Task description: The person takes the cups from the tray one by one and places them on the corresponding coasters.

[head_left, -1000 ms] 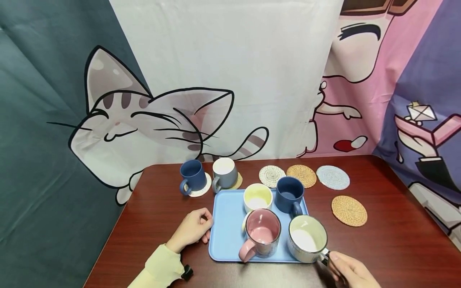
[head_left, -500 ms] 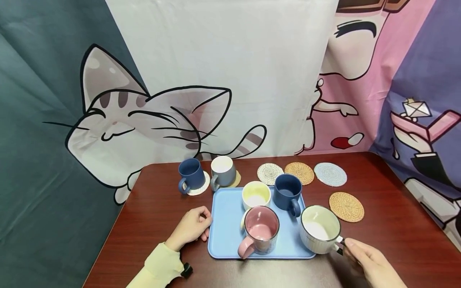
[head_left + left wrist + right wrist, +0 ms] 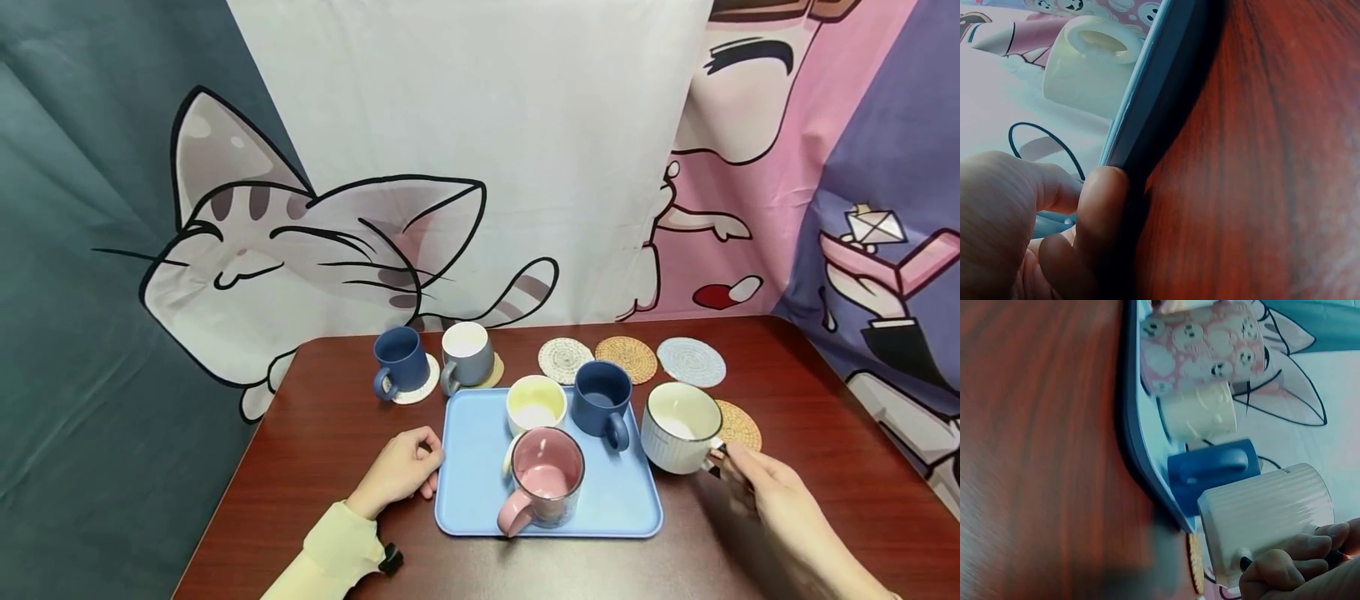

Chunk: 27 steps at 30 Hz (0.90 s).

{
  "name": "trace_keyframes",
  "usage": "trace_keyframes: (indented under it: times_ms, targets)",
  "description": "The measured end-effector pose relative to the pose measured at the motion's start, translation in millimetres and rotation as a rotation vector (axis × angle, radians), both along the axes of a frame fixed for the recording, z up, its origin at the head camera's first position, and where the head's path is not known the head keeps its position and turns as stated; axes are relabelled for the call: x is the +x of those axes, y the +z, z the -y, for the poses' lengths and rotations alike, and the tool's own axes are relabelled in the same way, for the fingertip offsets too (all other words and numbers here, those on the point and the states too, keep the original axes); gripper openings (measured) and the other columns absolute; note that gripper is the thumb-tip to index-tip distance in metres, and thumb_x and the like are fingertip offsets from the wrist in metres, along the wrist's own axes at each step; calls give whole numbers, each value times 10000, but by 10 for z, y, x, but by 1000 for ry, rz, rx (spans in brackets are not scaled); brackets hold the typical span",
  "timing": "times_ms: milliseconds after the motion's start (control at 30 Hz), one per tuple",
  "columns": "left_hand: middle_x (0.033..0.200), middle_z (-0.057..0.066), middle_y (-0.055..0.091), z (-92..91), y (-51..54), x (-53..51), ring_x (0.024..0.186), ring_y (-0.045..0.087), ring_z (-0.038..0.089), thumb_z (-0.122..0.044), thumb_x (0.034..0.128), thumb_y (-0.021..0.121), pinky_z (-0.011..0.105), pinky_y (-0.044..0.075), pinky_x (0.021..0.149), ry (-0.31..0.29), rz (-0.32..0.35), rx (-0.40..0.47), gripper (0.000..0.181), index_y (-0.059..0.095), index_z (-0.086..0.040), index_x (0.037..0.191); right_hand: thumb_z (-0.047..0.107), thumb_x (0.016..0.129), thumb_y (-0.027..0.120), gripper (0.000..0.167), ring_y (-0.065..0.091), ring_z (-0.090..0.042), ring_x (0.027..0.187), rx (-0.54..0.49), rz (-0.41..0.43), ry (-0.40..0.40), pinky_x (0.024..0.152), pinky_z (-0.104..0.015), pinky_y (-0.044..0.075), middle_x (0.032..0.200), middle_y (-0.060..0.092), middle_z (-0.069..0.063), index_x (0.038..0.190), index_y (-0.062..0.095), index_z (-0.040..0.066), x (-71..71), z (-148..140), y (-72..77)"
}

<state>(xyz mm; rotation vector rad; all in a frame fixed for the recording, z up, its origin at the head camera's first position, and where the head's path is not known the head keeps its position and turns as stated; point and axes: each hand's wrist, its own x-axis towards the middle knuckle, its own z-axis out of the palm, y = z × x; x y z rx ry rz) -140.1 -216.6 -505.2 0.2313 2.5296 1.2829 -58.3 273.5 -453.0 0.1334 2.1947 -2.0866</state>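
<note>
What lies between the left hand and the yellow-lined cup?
The blue tray: in the head view, its left rim, then a bare stretch of surface, separate the left hand from the yellow-lined cup.

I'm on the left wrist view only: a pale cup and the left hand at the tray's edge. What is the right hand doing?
Observer: The right hand is gripping the cream mug by its handle.

Operator: Understood. How many cups or mugs stand on the tray now?

Observer: Three, going by the head view: the yellow cup, the pink mug and the navy mug.

Operator: And what lies just beyond its right half?

Observer: A row of round coasters: a white coaster, a tan coaster and a pale blue coaster.
</note>
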Motion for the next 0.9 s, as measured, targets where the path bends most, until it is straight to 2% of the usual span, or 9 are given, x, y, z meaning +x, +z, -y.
trace_keyframes:
  times_ms: [133, 267, 467, 600, 900]
  targets:
    - [558, -19, 667, -1, 2, -1, 444, 643, 140, -194, 1013, 595, 270, 462, 414, 5, -2, -7, 104, 619, -124, 940, 290, 1134, 388, 463, 159, -307, 618, -40, -17, -5, 575, -443, 173, 669, 274, -38, 737, 358, 53, -180, -42, 40]
    - [557, -17, 667, 0, 11, -1, 444, 641, 136, -200, 1014, 597, 259, 457, 415, 7, 0, -9, 108, 617, -128, 936, 305, 1130, 399, 449, 146, -295, 624, -61, -42, -5, 574, -443, 155, 676, 281, -30, 748, 378, 70, -346, -83, 50]
    - [548, 3, 657, -12, 22, 4, 432, 626, 129, -176, 1007, 601, 239, 425, 404, -1, 1, 13, 124, 611, -100, 910, 333, 1129, 393, 449, 127, -274, 598, -66, -39, -16, 599, -456, 127, 653, 338, 61, 739, 412, 112, -559, -160, 27]
    - [546, 9, 656, -18, 25, 6, 430, 625, 125, -174, 1004, 606, 231, 418, 403, 2, 7, 13, 127, 607, -100, 901, 324, 1130, 389, 443, 123, -271, 615, -95, -59, -22, 591, -451, 111, 663, 324, 41, 739, 401, 114, -699, -224, 9]
    - [546, -3, 656, -14, 21, 0, 436, 630, 129, -180, 1008, 598, 240, 423, 405, 1, 3, 9, 129, 604, -107, 902, 305, 1131, 379, 415, 254, -163, 604, -152, -34, -34, 554, -372, 216, 706, 410, 83, 761, 483, 148, -957, -382, -15]
